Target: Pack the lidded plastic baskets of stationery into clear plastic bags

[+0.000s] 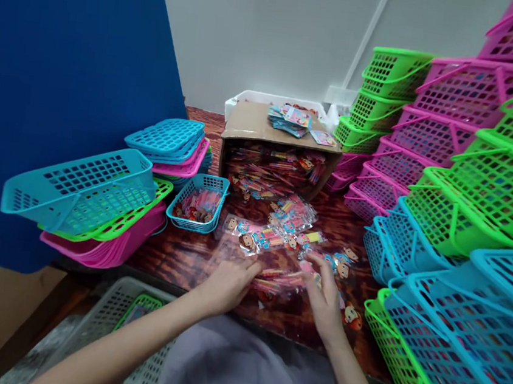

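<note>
Clear plastic packets of pink and yellow pencil-like sticks with cartoon figures lie on the dark wood-patterned table (171,256). At the near side, a packet of sticks (277,278) lies between my hands. My left hand (231,282) has its fingers bent and closed at the packet's left end; the fingertips are partly hidden. My right hand (324,294) grips the packet's right end between thumb and fingers. Just beyond are more packets (263,237), spread out and overlapping. One loose figure (352,317) lies to the right of my right hand.
An open cardboard box (250,121) full of packets faces me, with cards (289,119) on top. A small blue basket (195,225) holds packets. Stacked baskets stand left (83,183) and tall on the right (449,139). A grey crate (107,304) sits below the table edge.
</note>
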Demonstrator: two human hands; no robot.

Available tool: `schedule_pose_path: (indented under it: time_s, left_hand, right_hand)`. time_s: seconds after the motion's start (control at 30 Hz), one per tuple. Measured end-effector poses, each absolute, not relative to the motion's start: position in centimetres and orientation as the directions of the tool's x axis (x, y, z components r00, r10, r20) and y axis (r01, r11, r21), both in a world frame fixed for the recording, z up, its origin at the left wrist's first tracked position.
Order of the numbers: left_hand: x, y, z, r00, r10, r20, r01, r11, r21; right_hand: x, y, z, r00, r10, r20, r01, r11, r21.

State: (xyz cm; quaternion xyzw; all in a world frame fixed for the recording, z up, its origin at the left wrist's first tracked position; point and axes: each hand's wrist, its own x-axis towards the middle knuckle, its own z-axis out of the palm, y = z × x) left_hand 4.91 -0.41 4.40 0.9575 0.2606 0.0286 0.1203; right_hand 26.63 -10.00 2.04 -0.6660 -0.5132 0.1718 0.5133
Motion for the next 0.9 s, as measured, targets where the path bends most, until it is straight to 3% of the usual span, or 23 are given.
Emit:
schedule_pose_path:
  time_s: [0.13,0.33,0.67,0.9]
  left_hand:
    - [5.0,-1.3,3.6,0.841,0.539,-0.041,0.537,-0.824,0.181]
    - [5.2,-1.3,3.3,0.799,0.599,-0.054,0.600,-0.786,0.153]
    - [3.3,-0.8,3.0,0.757,0.652,-0.042,0.654,-0.753,0.076]
    - [2.6,-1.8,2.3,0.793,0.609,0.028,0.608,-0.793,0.039]
  right_hand:
    - [24.7,-9.0,-0.9,0.569,0.817,0.089,0.111,0.030,-0.993]
    - [20.4,-6.5,-1.9,0.526,0.850,0.040,-0.043,0.073,-0.996]
    - [19.5,-6.0,-2.7,0.511,0.859,0.004,-0.095,0.062,-0.994]
    - [18.8,-6.8,-2.1,0.387,0.920,0.068,0.116,0.025,-0.993]
